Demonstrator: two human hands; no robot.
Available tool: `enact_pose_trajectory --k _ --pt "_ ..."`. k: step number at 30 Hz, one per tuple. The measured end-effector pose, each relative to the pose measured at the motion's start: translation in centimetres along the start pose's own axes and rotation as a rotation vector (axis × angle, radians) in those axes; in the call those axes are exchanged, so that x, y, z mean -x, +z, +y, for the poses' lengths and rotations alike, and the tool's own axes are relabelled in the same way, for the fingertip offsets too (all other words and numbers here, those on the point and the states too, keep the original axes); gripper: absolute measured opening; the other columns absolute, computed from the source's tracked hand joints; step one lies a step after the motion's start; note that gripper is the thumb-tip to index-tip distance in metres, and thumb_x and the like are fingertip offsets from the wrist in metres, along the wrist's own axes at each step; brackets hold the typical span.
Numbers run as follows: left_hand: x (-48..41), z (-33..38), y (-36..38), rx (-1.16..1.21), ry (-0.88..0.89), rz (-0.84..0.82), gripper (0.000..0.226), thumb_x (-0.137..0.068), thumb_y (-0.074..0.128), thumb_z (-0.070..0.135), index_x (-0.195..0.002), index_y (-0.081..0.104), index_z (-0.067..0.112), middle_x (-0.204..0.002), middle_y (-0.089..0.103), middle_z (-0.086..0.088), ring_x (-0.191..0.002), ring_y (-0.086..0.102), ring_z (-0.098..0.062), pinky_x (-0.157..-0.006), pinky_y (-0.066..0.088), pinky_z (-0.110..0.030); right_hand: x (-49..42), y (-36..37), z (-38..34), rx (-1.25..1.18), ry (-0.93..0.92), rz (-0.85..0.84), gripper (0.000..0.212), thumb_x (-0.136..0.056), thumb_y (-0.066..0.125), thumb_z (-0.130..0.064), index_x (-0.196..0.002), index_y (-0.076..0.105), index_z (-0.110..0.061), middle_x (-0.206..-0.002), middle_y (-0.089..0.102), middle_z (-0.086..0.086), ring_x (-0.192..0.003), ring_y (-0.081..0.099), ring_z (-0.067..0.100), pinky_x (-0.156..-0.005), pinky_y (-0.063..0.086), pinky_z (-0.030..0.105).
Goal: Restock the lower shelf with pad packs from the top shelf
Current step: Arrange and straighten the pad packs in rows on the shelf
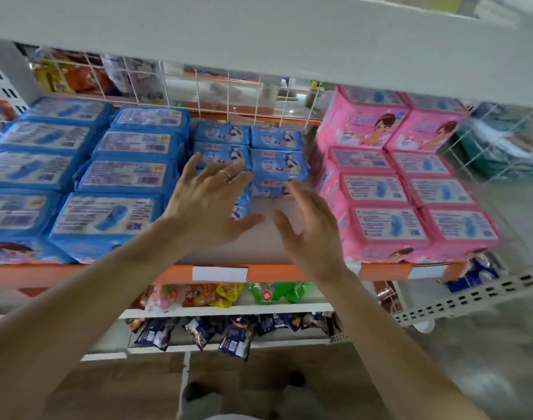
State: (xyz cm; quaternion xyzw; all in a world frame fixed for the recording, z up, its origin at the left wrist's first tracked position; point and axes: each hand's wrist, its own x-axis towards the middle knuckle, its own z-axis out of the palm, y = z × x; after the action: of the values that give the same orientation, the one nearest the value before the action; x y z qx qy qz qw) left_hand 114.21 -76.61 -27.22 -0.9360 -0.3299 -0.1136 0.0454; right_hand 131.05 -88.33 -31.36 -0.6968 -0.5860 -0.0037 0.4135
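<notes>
– where are the pad packs?

– the small blue packs (277,165) sit in the middle of the shelf (259,244), stacked in two short rows towards the back. large blue packs (119,177) fill the space just to their left and pink packs (389,192) stand just to their right.

– and the hands?

– both reach into that middle gap. the left hand (209,201) has its fingers spread wide over the nearer small blue packs, with a ring (224,173) on one finger. one pack is partly hidden under the palm (i can't tell whether the fingers actually touch it).

– is the right one holding anything?

– no, the right hand (307,225) holds nothing. its fingers are straight and fanned out above the bare front part of the shelf, with the tips near the front small blue pack. the two thumbs point at each other, close but apart.

– what else is in view?

– a grey upper shelf (259,34) runs across the top. a white wire grid (228,89) stands behind the packs, and a blank white label (219,273) is on the shelf's orange front edge. snack bags (216,295) lie on the shelves lower down.
</notes>
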Motion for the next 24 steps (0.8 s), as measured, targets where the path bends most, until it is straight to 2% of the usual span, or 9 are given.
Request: enact_pose_trajectory --k 3,7,9,11,13,16,20,22,24 --pt "0.2 3.4 0.3 0.009 0.009 0.012 0.091 -0.076 0.033 0.080 -0.141 0.053 0.020 -0.148 0.052 -0.004 -0.133 0.051 -0.029 -0.114 0.027 -0.063 0.3 -3.1 1.9 0.071 -0.058 0.024 0.057 -0.096 0.055 -0.044 -0.141 0.053 -0.009 -0.145 0.052 0.008 -0.135 0.047 0.027 -0.108 0.043 0.046" --pt "-0.2 9.2 0.9 0.049 -0.004 0.019 0.101 -0.071 0.032 0.087 -0.146 0.046 0.021 -0.153 0.045 -0.005 -0.136 0.045 -0.034 -0.114 0.027 -0.061 0.9 -9.2 6.1 0.191 -0.070 0.005 0.064 -0.092 0.048 -0.057 -0.144 0.049 -0.018 -0.155 0.041 0.008 -0.142 0.038 0.032 -0.110 0.035 0.058" --pt "-0.7 12.7 1.0 0.045 -0.030 -0.061 0.110 -0.067 0.027 0.093 -0.153 0.030 0.025 -0.160 0.032 -0.003 -0.143 0.034 -0.034 -0.117 0.022 -0.059 1.2 -13.5 8.9 0.304 0.006 -0.082 0.075 -0.088 0.039 -0.068 -0.150 0.038 -0.026 -0.161 0.029 0.006 -0.148 0.026 0.031 -0.118 0.022 0.060" --pt "-1.4 16.2 1.5 0.047 -0.044 -0.135 0.114 -0.067 0.033 0.096 -0.157 0.012 0.029 -0.165 0.017 -0.003 -0.148 0.022 -0.033 -0.120 0.015 -0.055 1.3 -18.0 12.2 0.415 0.134 -0.194 0.084 -0.083 0.030 -0.079 -0.155 0.020 -0.037 -0.166 0.008 0.001 -0.153 0.007 0.028 -0.121 0.008 0.056" --pt "-2.6 19.0 2.3 0.033 -0.049 -0.175 0.118 -0.069 0.041 0.094 -0.158 -0.002 0.030 -0.168 0.001 -0.002 -0.151 0.013 -0.034 -0.121 0.011 -0.054 1.0 -21.5 15.6 0.459 0.248 -0.254 0.091 -0.076 0.025 -0.087 -0.155 0.011 -0.043 -0.167 -0.002 -0.002 -0.153 -0.001 0.028 -0.121 0.005 0.058" --pt "-4.1 21.8 3.9 0.069 -0.094 -0.208 0.120 -0.069 0.048 0.091 -0.155 -0.013 0.034 -0.167 -0.011 -0.001 -0.150 0.012 -0.038 -0.120 0.017 -0.057 0.4 -23.9 19.7 0.467 0.335 -0.303 0.096 -0.072 0.013 -0.095 -0.154 0.011 -0.046 -0.166 -0.004 -0.006 -0.152 0.003 0.032 -0.118 0.010 0.063" --pt "-4.9 23.0 5.4 0.272 -0.172 -0.187 0.117 -0.071 0.069 0.074 -0.157 0.000 0.034 -0.167 -0.009 -0.002 -0.145 0.032 -0.036 -0.109 0.041 -0.054 0.8 -23.5 22.3 0.294 0.435 -0.323 0.092 -0.074 0.019 -0.097 -0.151 0.020 -0.047 -0.164 0.012 -0.009 -0.148 0.022 0.034 -0.114 0.022 0.069" --pt "-5.2 23.2 5.6 0.374 -0.169 -0.152 0.113 -0.074 0.076 0.062 -0.159 0.007 0.029 -0.167 -0.009 -0.005 -0.145 0.032 -0.036 -0.110 0.041 -0.053 1.3 -22.8 22.4 0.296 0.447 -0.338 0.089 -0.076 0.021 -0.095 -0.151 0.021 -0.046 -0.163 0.020 -0.005 -0.149 0.020 0.033 -0.116 0.019 0.065" --pt "-5.5 23.6 5.7 0.391 -0.166 -0.161 0.112 -0.078 0.077 0.052 -0.159 0.006 0.024 -0.166 -0.011 -0.012 -0.145 0.032 -0.038 -0.112 0.036 -0.049 1.6 -22.2 21.9 0.301 0.427 -0.315 0.082 -0.084 0.027 -0.087 -0.152 0.026 -0.040 -0.164 0.017 -0.003 -0.150 0.013 0.031 -0.118 0.013 0.058"
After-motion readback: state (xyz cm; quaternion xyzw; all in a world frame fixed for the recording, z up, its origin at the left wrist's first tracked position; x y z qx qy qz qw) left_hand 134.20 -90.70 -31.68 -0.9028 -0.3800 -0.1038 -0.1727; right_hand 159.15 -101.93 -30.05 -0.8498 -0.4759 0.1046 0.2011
